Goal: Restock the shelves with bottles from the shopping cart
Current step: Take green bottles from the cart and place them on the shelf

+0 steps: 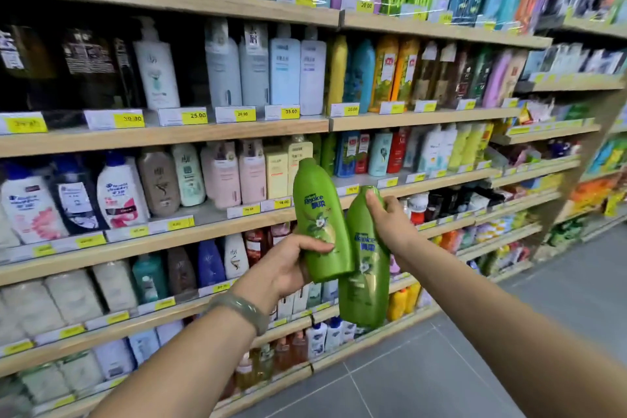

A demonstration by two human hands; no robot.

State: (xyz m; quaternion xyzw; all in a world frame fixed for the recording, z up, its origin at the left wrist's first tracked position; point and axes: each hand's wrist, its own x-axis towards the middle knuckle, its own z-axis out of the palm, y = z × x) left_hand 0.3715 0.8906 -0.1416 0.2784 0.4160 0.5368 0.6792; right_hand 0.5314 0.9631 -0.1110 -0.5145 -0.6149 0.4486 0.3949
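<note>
1. Bottles: two green ones were held up in front of the shelves, neither yet set on a board. The cart was out of view.
2. The left hand gripped the first bottle round its lower body, thumb across the front. It stood almost upright, narrow end up, leaning a little to the left.
3. The right hand had its fingers curled round the narrow top of the second bottle, which hung below the hand with its long axis near vertical and its base lowest.
4. The first bottle overlapped the second and seemed to touch it along the side, though real contact could not be told.
5. The shelves lay straight ahead, beyond both hands. A similar green bottle on the shelf stood just behind the first bottle's top, so that row was probably the target. The left hand looked better placed, its bottle already upright and at that level. The hanging one would need raising first.
6. The boards were pale wood edged with yellow price tags and packed with rows of containers. Any free gap near the green row was hidden behind the held bottles.
7. Grey floor tiles ran along the aisle to the right, and a wristband sat on the left wrist.
</note>
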